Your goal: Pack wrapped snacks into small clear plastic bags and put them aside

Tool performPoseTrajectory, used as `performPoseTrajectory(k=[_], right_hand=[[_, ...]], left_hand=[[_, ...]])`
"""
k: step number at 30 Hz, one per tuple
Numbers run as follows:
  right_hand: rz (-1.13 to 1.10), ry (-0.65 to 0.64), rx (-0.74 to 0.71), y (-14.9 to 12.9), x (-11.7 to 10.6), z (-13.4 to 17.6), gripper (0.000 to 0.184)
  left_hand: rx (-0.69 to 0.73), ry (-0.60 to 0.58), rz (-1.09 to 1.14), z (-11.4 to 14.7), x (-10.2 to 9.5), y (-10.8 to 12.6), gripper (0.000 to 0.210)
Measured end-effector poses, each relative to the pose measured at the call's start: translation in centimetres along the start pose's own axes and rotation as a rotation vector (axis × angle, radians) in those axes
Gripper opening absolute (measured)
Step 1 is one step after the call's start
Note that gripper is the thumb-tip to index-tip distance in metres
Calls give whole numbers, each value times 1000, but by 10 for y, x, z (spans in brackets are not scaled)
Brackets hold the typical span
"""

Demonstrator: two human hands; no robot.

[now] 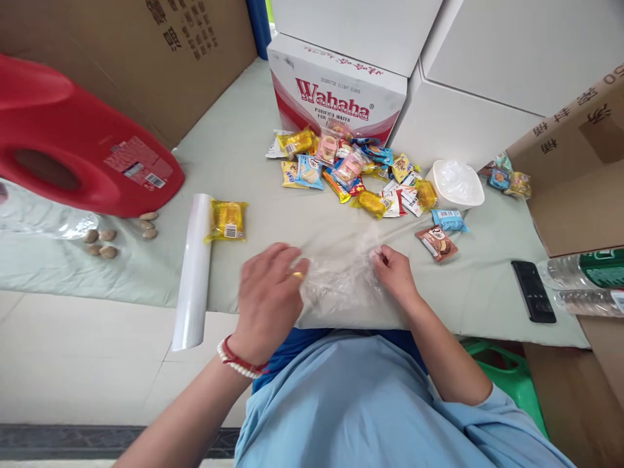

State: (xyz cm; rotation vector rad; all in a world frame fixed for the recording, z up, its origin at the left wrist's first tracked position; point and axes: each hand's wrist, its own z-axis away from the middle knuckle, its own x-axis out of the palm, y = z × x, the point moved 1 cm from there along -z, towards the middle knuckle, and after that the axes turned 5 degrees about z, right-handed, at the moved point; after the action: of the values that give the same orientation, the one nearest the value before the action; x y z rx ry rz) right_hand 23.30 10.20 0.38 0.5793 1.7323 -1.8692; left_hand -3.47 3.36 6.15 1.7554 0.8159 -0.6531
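Apparently, thin plastic is being handled and spread out at this moment. A crumpled piece of clear plastic film [336, 285] is laid on the near middle of the cloth-covered table [273, 224], between the two hands; whether it is a bag or a single sheet cannot be told. Its far right edge is pinched between the thumb and fingers of the right hand [397, 276]. The left hand [270, 292] is blurred and held at the film's left side with its fingers loosely bent; whether any plastic is gripped by it cannot be told.

To the left, a pale plastic roll [192, 273] is laid partly over the near edge, with a yellow-wrapped snack [228, 220] set beside it. Beyond the film, at the far side, snack packets [348, 166] are heaped before a white carton [336, 84]. On the right, a brown packet [436, 244] is placed nearest the right hand.

For the film to be opened or flattened, a light pinch by both hands and a gentle parting of the layers would be called for, since such thin material is easily creased or torn.
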Motion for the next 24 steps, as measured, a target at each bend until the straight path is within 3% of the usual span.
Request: performPoseTrajectory(k=[2, 3, 6, 9, 12, 15, 19, 24], right_hand=[[38, 15, -75, -4, -3, 0, 23], [44, 24, -89, -5, -4, 0, 24], [60, 60, -65, -3, -11, 0, 27], [48, 68, -41, 5, -14, 4, 27], [-1, 60, -17, 14, -14, 12, 28], [-14, 54, 61, 19, -14, 25, 32], [62, -9, 60, 23, -19, 45, 32], [252, -39, 15, 37, -54, 56, 30]], left_hand=[[98, -262, -9, -14, 10, 5, 30], [86, -340, -39, -21, 15, 3, 31], [-95, -410, -62, -31, 29, -13, 25], [-320, -326, 201, -29, 36, -27, 25], [-624, -114, 659, -25, 42, -31, 18], [-851, 33, 964, -26, 48, -28, 17], [-964, 105, 1062, -29, 52, -24, 20], [-884, -21, 992, -20, 52, -28, 21]])
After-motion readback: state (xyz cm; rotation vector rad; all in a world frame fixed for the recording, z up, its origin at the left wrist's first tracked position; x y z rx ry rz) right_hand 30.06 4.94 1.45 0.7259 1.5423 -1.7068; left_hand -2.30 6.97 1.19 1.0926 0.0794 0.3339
